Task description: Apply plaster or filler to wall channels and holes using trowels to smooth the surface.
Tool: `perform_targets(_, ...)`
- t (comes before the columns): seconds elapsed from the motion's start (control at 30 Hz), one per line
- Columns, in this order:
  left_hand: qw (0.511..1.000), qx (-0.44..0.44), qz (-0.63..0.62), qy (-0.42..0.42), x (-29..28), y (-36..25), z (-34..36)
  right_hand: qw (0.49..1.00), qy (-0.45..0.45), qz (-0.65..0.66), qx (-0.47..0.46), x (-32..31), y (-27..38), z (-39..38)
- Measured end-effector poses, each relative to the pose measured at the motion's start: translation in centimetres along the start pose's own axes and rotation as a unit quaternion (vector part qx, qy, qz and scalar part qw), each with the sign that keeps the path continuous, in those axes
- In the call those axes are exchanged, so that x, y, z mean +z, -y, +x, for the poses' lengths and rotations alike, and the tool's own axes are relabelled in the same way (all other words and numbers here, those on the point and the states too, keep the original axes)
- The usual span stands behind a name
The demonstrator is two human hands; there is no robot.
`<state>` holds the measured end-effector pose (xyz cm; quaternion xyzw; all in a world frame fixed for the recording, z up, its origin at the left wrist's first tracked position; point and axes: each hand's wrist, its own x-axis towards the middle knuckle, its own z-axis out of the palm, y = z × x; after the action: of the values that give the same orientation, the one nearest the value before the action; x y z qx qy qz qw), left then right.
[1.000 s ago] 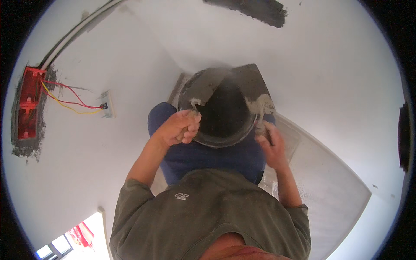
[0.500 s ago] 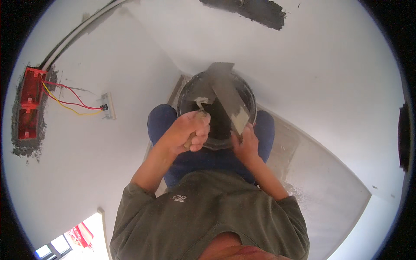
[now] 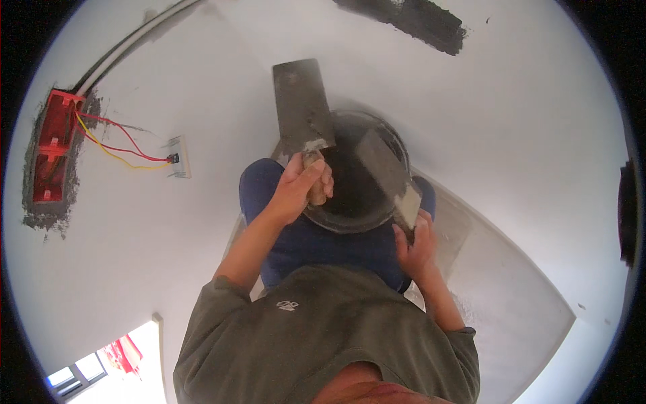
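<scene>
My left hand (image 3: 301,187) is wrapped round the handle of a rectangular plastering trowel (image 3: 299,101). Its flat grey blade points away from me, over the far left rim of a black bucket (image 3: 402,145), with a pale smear near the handle. A long narrow blade, like a putty knife (image 3: 383,161), is gripped in my right hand (image 3: 418,248) at the bucket's right side. It slants up and left over the opening, and its near end is pale. The bucket stands between my knees; what lies in its dark inside is hard to make out.
On the left wall, red electrical boxes (image 3: 52,145) sit in dark mortar, with red and yellow wires running to a small white socket plate (image 3: 179,157). A grey conduit (image 3: 114,57) lies in a groove above them. Dark mortar (image 3: 417,23) fills a strip on the far wall.
The trowel has come up and left out of the bucket, its blade now flat to view and apart from the other blade. My right hand with the putty knife has shifted right and nearer me.
</scene>
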<state>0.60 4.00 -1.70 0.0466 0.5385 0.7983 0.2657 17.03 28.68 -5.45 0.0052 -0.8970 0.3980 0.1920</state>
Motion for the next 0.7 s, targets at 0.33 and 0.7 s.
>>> perform_targets(0.33,0.952,0.058,0.267,-0.138,0.4,1.5,0.9,0.995,-0.026,-0.083,-0.044,1.0,1.6,1.1)
perform_targets(0.7,0.722,0.326,0.602,-0.101,-3.4,3.3,2.6,0.993,-0.032,-0.094,-0.062,0.3,0.9,2.7)
